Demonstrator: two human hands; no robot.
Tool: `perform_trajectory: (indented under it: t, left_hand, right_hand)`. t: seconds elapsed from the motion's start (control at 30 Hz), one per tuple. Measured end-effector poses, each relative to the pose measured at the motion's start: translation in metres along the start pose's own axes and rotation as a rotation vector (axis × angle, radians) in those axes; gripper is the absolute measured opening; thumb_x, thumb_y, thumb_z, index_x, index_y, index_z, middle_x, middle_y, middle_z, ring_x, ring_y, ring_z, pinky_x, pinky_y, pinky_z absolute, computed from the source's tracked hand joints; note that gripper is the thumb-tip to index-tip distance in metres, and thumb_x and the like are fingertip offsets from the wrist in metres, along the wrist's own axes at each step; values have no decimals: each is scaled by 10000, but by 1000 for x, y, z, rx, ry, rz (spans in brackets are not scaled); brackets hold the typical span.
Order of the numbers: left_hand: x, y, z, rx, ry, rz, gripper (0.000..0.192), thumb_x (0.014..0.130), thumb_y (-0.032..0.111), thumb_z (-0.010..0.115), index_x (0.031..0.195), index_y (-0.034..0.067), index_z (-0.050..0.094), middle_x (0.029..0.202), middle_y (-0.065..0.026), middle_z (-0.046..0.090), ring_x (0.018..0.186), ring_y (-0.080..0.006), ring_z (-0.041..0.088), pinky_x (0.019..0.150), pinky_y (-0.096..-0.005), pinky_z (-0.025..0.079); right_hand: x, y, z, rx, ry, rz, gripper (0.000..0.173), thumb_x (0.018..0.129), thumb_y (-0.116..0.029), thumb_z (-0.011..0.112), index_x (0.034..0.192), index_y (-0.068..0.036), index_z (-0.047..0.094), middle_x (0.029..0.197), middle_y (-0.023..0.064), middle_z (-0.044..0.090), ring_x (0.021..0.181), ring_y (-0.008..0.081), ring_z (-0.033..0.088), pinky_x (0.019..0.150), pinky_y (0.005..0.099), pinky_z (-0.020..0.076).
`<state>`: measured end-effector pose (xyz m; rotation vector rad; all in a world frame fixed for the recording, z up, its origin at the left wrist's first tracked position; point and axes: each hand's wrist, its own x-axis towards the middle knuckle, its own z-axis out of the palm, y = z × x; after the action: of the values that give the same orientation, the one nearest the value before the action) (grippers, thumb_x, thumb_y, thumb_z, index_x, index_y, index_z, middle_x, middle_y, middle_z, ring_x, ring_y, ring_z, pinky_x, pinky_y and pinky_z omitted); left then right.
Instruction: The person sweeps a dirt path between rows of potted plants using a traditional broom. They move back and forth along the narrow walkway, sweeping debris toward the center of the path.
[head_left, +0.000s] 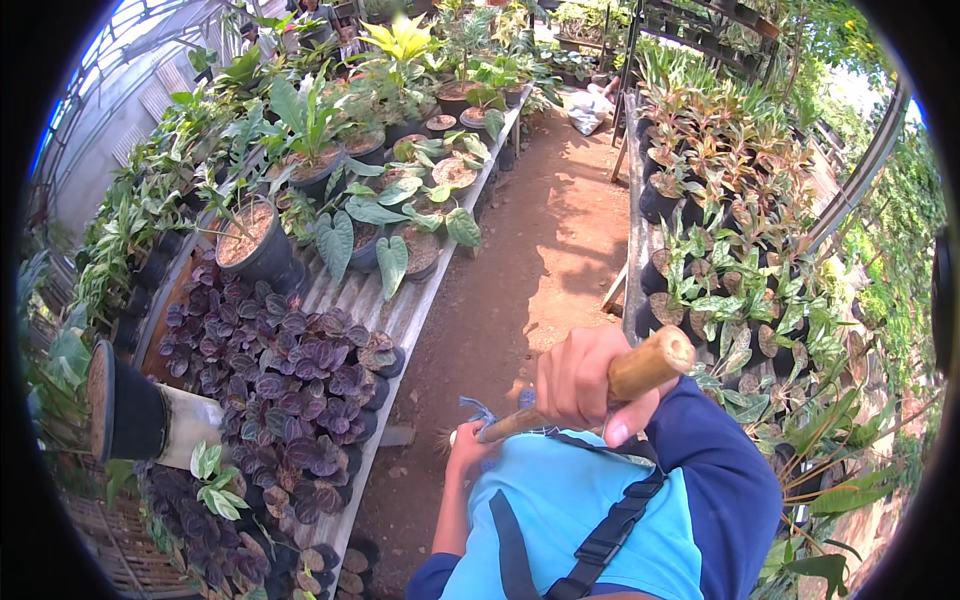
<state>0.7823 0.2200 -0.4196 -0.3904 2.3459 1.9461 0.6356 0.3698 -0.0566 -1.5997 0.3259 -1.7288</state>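
A bamboo pole (649, 365) slants across the front of my body, its cut end pointing up at the camera. My right hand (583, 379) is wrapped around the pole just below that end. Lower down, my left hand (474, 442) grips the same pole beside a blue tie (480, 414) knotted around it. The pole's far end is mostly hidden behind my left hand, where a few thin bristles show near the ground.
A dirt path (517, 247) runs between two raised benches. Purple-leaved plants (277, 375) and potted foliage crowd the left corrugated bench (360, 304); bagged plants (720, 292) fill the right one. A white sack (589, 112) lies up the path. People stand at far left.
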Motion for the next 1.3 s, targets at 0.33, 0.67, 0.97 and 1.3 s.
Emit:
perform_trajectory:
  t: [0.33, 0.67, 0.97, 1.3]
  left_hand:
    - [57, -4, -16, -28, 147, 310, 199, 686, 46, 713, 868, 11, 640, 730, -24, 634, 717, -101, 565, 666, -293, 468]
    - [-30, -35, -27, -73, 123, -112, 177, 714, 125, 737, 831, 21, 654, 718, -35, 636, 669, -100, 551, 633, -302, 460]
    - [51, 18, -3, 60, 70, 193, 154, 686, 90, 694, 773, 30, 582, 622, -95, 528, 604, -143, 509, 580, -328, 415]
    - [-17, -21, -41, 95, 152, -14, 163, 743, 108, 710, 780, 38, 567, 642, -40, 540, 635, -134, 500, 588, -313, 411]
  right_hand:
    - [15, 44, 5, -280, -155, -33, 264, 764, -63, 647, 580, -22, 462, 473, 50, 450, 381, 215, 437, 373, 300, 310]
    - [3, 56, -12, -30, 57, 41, 242, 729, 66, 600, 541, -10, 468, 455, 84, 463, 373, 227, 469, 369, 328, 332]
    - [23, 12, 3, -67, -235, 2, 239, 718, 17, 668, 584, -14, 473, 457, 63, 440, 362, 211, 441, 376, 324, 286]
    - [18, 75, -8, -60, -68, 61, 234, 736, 64, 597, 582, -7, 436, 451, 75, 458, 346, 209, 451, 374, 317, 380]
